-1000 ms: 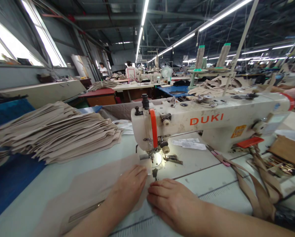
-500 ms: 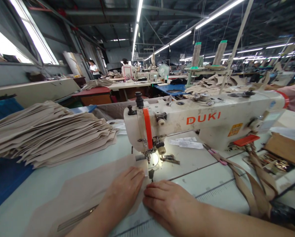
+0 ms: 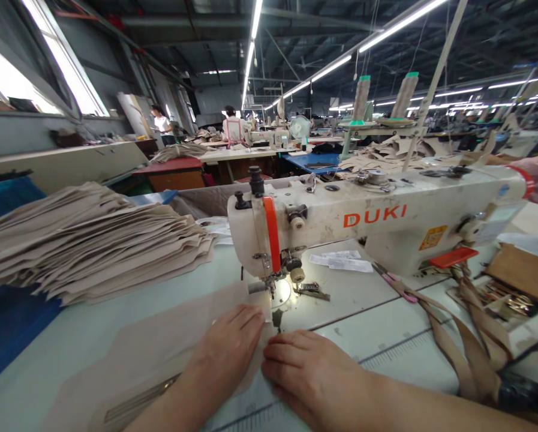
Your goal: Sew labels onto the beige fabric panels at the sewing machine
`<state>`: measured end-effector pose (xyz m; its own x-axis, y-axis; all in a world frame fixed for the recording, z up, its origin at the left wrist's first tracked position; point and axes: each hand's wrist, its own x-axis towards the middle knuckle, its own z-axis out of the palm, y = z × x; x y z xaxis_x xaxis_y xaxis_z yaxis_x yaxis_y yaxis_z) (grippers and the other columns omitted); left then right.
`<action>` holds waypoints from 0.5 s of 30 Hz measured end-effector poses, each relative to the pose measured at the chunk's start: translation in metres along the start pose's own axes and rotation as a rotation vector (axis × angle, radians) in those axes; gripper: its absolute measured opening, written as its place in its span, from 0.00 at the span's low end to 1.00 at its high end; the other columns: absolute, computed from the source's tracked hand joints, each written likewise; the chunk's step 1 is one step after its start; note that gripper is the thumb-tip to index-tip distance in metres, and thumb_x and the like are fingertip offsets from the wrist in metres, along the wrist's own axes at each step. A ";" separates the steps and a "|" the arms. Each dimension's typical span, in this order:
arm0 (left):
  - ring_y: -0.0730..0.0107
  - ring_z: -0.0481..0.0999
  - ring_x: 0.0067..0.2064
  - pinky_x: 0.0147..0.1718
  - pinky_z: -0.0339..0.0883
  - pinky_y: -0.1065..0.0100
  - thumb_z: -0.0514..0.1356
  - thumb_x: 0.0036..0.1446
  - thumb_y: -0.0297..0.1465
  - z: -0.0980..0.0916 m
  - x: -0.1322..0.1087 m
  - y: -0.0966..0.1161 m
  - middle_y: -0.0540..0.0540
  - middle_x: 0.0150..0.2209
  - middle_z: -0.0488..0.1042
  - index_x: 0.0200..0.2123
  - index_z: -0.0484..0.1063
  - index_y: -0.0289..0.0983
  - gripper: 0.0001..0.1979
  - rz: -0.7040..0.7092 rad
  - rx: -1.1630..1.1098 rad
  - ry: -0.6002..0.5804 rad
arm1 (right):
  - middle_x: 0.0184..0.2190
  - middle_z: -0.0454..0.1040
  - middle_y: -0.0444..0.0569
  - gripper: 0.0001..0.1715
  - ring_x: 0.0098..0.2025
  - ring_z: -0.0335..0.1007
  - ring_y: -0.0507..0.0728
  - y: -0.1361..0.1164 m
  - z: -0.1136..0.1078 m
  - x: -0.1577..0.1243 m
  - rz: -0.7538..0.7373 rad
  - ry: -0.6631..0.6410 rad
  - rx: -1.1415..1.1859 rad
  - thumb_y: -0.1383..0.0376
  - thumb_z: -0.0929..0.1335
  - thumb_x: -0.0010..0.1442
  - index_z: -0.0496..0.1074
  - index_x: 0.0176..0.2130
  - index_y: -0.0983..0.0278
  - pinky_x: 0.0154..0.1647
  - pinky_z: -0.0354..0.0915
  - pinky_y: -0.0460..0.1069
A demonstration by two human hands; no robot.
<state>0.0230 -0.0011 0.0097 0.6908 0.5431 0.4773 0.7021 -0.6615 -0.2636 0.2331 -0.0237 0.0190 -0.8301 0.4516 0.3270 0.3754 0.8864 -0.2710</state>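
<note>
A beige fabric piece (image 3: 152,354) with a zipper along its near edge lies flat on the sewing table (image 3: 385,324). My left hand (image 3: 226,354) lies flat on the fabric, fingers stretched toward the needle. Beside it my right hand (image 3: 313,375) also presses flat, fingers pointing left at the fabric's edge. Both hands rest just in front of the lit presser foot (image 3: 275,294) of the white DUKI sewing machine (image 3: 372,222).
A tall stack of beige cut pieces (image 3: 89,240) sits at the left on the table. Beige straps (image 3: 466,336) and small metal parts lie at the right. Paper slips (image 3: 340,262) lie behind the needle. Other workstations and people stand far back.
The view shifted slightly left then steadied. Both hands stay flat on the fabric at the presser foot with almost no movement.
</note>
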 end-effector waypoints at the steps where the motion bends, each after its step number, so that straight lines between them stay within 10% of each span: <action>1: 0.62 0.77 0.39 0.42 0.74 0.63 0.49 0.55 0.15 0.000 0.000 0.000 0.44 0.37 0.78 0.39 0.71 0.36 0.16 -0.004 0.000 -0.015 | 0.49 0.76 0.54 0.13 0.53 0.69 0.59 0.000 0.000 0.000 0.004 -0.005 0.004 0.68 0.62 0.68 0.72 0.48 0.68 0.56 0.63 0.51; 15: 0.61 0.78 0.41 0.42 0.75 0.62 0.48 0.61 0.19 -0.002 -0.004 0.006 0.40 0.39 0.79 0.41 0.75 0.32 0.16 -0.062 -0.046 -0.032 | 0.38 0.76 0.53 0.10 0.43 0.69 0.59 0.031 -0.027 0.027 0.075 -0.089 -0.153 0.66 0.64 0.67 0.73 0.43 0.68 0.51 0.64 0.52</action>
<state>0.0243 -0.0083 0.0076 0.6516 0.5995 0.4648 0.7358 -0.6484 -0.1952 0.2331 0.0191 0.0440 -0.8284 0.5118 0.2276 0.4899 0.8590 -0.1484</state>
